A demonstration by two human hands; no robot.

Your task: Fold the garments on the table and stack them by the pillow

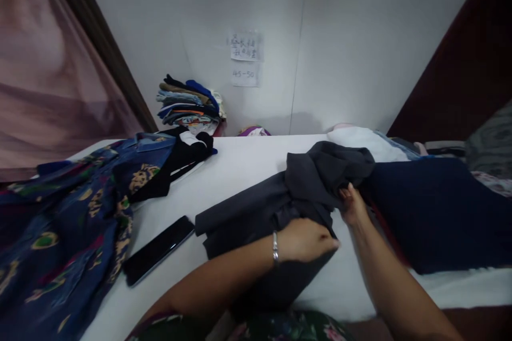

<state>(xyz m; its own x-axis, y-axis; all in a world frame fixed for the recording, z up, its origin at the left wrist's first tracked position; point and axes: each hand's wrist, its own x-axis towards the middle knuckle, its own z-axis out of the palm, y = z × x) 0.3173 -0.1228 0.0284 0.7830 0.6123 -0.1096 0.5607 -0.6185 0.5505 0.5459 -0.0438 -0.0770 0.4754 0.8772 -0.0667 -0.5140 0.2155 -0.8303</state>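
A dark grey garment (248,208) lies partly spread and partly bunched on the white table in front of me; its cut is hard to make out. My left hand (306,240), with a silver bracelet at the wrist, is closed on the near side of the cloth, fingers curled around it. At the bunched right end, my right hand (352,205) pinches the garment's edge between thumb and fingers. Part of the cloth is hidden under my left forearm.
A black phone (159,249) lies left of the garment, beside a patterned denim shirt (92,208). Folded navy cloth (436,213) sits on the right. Against the wall are a clothes stack (188,104) and handwritten paper signs (245,58). The white tabletop (244,162) shows between them.
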